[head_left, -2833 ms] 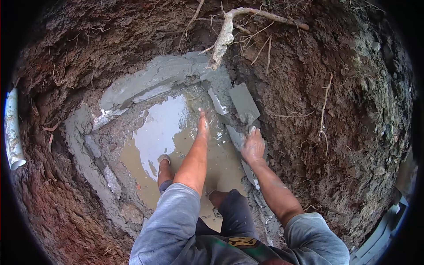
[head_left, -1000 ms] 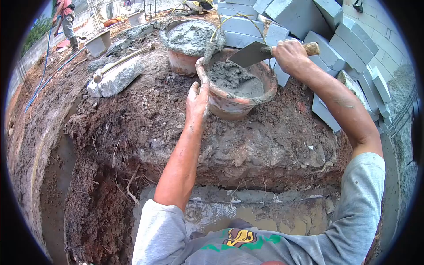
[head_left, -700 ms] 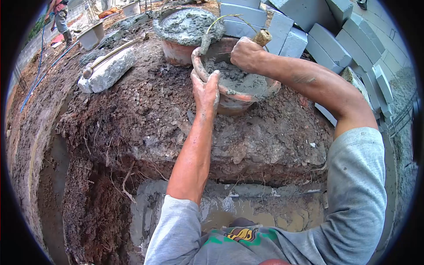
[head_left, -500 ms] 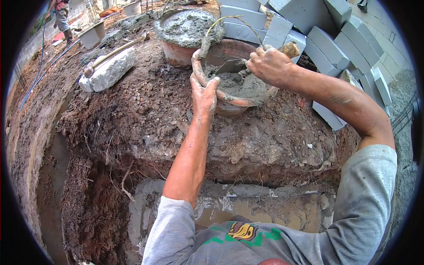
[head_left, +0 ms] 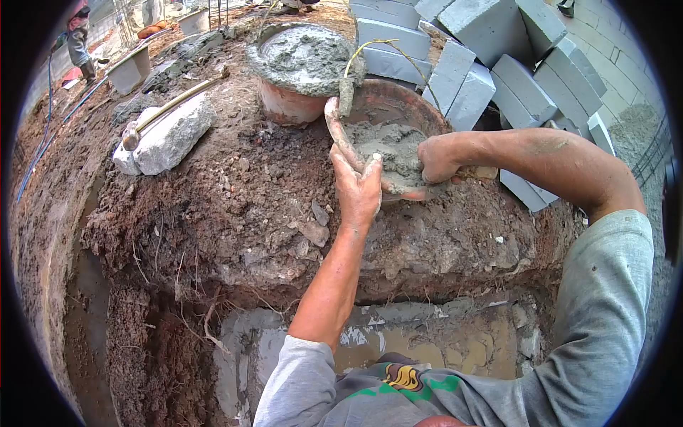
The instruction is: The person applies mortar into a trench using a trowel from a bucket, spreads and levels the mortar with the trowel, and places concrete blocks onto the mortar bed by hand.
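Note:
My left hand (head_left: 358, 186) grips the near left rim of an orange bucket (head_left: 402, 99) that holds grey mortar (head_left: 393, 146). At the bucket's right side, my right hand (head_left: 440, 158) is closed on the trowel, whose handle end (head_left: 478, 172) sticks out to the right beneath my wrist. The trowel's blade is hidden in the mortar or behind the hand. A second bucket (head_left: 290, 105), heaped with mortar, stands just behind and to the left.
Grey blocks (head_left: 487, 32) are piled at the back right. A hammer (head_left: 167, 107) rests on a pale stone (head_left: 173, 134) at the left. Nearer me is a muddy trench with water (head_left: 427, 352). A person (head_left: 78, 43) stands far left beside a tub (head_left: 129, 71).
From the trench, both hands have come to the bucket. My right hand has lowered the trowel into the mortar and turned it; the bucket now tips slightly toward me.

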Motion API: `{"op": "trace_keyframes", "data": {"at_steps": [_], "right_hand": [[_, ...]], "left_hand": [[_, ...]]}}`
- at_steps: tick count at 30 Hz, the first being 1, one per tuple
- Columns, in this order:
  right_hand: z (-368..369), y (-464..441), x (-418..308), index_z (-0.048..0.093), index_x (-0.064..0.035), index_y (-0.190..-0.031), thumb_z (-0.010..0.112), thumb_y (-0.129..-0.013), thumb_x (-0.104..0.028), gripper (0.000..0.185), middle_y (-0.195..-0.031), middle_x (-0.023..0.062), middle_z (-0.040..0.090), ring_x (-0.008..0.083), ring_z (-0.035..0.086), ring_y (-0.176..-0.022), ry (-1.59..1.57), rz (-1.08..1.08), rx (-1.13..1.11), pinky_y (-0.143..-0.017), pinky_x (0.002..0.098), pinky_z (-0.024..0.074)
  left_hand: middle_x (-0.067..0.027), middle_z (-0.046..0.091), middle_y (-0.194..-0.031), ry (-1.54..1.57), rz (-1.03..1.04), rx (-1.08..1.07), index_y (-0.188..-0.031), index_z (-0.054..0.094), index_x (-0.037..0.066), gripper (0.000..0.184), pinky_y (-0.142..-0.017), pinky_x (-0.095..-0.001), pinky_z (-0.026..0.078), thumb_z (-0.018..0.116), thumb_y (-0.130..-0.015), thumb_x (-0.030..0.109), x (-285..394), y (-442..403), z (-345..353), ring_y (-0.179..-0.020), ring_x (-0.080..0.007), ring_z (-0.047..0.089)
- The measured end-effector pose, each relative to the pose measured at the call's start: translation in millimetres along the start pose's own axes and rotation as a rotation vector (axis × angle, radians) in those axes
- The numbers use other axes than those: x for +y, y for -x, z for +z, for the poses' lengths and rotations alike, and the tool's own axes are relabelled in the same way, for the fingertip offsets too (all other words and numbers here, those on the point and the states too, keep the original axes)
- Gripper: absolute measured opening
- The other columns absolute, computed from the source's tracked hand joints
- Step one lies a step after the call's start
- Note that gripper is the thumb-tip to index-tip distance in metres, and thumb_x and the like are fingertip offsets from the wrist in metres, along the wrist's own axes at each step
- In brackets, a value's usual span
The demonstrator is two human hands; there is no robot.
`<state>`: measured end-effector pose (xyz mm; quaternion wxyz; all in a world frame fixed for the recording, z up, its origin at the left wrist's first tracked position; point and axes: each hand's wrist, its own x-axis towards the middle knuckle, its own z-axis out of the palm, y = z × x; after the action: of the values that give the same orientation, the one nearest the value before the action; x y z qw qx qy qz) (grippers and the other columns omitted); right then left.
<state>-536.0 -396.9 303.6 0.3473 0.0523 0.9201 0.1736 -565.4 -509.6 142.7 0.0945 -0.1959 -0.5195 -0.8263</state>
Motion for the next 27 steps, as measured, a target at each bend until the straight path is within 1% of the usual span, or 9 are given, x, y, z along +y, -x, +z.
{"op": "trace_keyframes", "data": {"at_steps": [1, 2, 6, 10, 13, 17, 22, 23, 27], "right_hand": [[-2.9, -0.3, -1.9, 0.065, 0.0095, -0.081, 0.056, -0.071, -0.011, 0.024, -0.071, 0.0139, 0.065, 0.0217, 0.064, -0.057, -0.058, -0.005, 0.008, -0.053, 0.0367, 0.0503], [-2.8, 5.0, -1.2, 0.064, 0.0089, -0.085, 0.057, -0.073, -0.011, 0.024, -0.070, 0.0118, 0.063, 0.0203, 0.061, -0.053, -0.281, 0.050, 0.033, -0.050, 0.0346, 0.0487], [-4.3, 2.0, -0.5, 0.060, 0.0083, -0.083, 0.061, -0.075, -0.010, 0.020, -0.066, 0.0090, 0.059, 0.0179, 0.058, -0.048, -0.599, 0.051, 0.000, -0.042, 0.0338, 0.0466], [-4.6, -3.6, -17.5, 0.059, 0.0079, -0.080, 0.057, -0.079, -0.005, 0.013, -0.064, 0.0099, 0.057, 0.0188, 0.057, -0.046, -0.891, 0.106, 0.035, -0.039, 0.0341, 0.0454], [-18.7, -31.4, -27.0, 0.059, 0.0074, -0.089, 0.057, -0.081, -0.007, 0.017, -0.067, 0.0087, 0.056, 0.0152, 0.056, -0.047, -0.965, 0.115, 0.048, -0.040, 0.0306, 0.0458], [-11.8, -33.1, -8.1, 0.055, 0.0074, -0.093, 0.054, -0.083, -0.005, 0.016, -0.064, 0.0077, 0.053, 0.0163, 0.055, -0.046, -1.169, 0.037, -0.027, -0.037, 0.0289, 0.0451], [-10.8, 10.8, -8.1, 0.052, 0.0038, -0.088, 0.054, -0.088, -0.009, 0.012, -0.063, 0.0076, 0.054, 0.0151, 0.056, -0.045, -1.526, 0.018, 0.021, -0.040, 0.0290, 0.0505], [-6.2, 12.4, -11.7, 0.053, 0.0040, -0.078, 0.049, -0.090, -0.007, 0.017, -0.062, 0.0091, 0.054, 0.0178, 0.057, -0.045, -1.592, 0.016, 0.055, -0.039, 0.0336, 0.0521], [14.9, 6.6, -13.6, 0.054, 0.0024, -0.083, 0.051, -0.091, -0.012, 0.017, -0.061, 0.0082, 0.056, 0.0169, 0.057, -0.044, -1.794, -0.116, 0.103, -0.038, 0.0287, 0.0521]], "left_hand": [[-0.0245, 0.041, -0.125, -0.001, 0.024, 0.006, -0.137, 0.023, -0.005, 0.067, -0.096, -0.0437, 0.037, 0.062, -0.087, 0.016, -6.2, -1.1, -0.6, -0.115, -0.0329, 0.045], [-0.0253, 0.037, -0.127, -0.002, 0.047, 0.013, -0.137, 0.023, -0.006, 0.068, -0.099, -0.0455, 0.035, 0.063, -0.087, 0.017, -12.5, -1.9, -1.3, -0.118, -0.0352, 0.042], [-0.0202, 0.036, -0.130, -0.034, 0.007, -0.064, -0.144, 0.009, -0.001, 0.070, -0.091, -0.0338, 0.044, 0.055, -0.093, 0.014, -14.9, -1.2, -6.6, -0.115, -0.0234, 0.046], [-0.0197, 0.036, -0.130, 0.002, 0.019, -0.040, -0.144, 0.009, 0.000, 0.071, -0.097, -0.0367, 0.040, 0.057, -0.092, 0.013, -2.9, 1.7, -2.9, -0.118, -0.0243, 0.043], [-0.0191, 0.036, -0.130, 0.093, 0.049, -0.073, -0.144, 0.010, 0.000, 0.072, -0.099, -0.0374, 0.037, 0.058, -0.091, 0.012, 0.4, -4.4, -3.3, -0.119, -0.0243, 0.041], [-0.0189, 0.035, -0.132, 0.118, -0.011, -0.067, -0.144, 0.011, 0.001, 0.072, -0.099, -0.0372, 0.037, 0.058, -0.090, 0.012, 0.0, -4.7, -3.5, -0.120, -0.0252, 0.041], [-0.0181, 0.035, -0.134, 0.228, 0.004, -0.081, -0.144, 0.012, 0.002, 0.075, -0.101, -0.0377, 0.037, 0.061, -0.092, 0.023, 7.5, -9.0, -1.5, -0.121, -0.0242, 0.040], [-0.0180, 0.034, -0.134, 0.172, 0.021, -0.075, -0.144, 0.012, 0.002, 0.076, -0.101, -0.0378, 0.036, 0.061, -0.092, 0.024, 2.5, -9.1, -1.4, -0.122, -0.0243, 0.039], [-0.0207, 0.029, -0.137, 0.026, 0.102, -0.041, -0.144, 0.013, 0.001, 0.083, -0.104, -0.0415, 0.031, 0.064, -0.089, 0.036, -19.1, -13.8, -6.5, -0.126, -0.0287, 0.033]]}}
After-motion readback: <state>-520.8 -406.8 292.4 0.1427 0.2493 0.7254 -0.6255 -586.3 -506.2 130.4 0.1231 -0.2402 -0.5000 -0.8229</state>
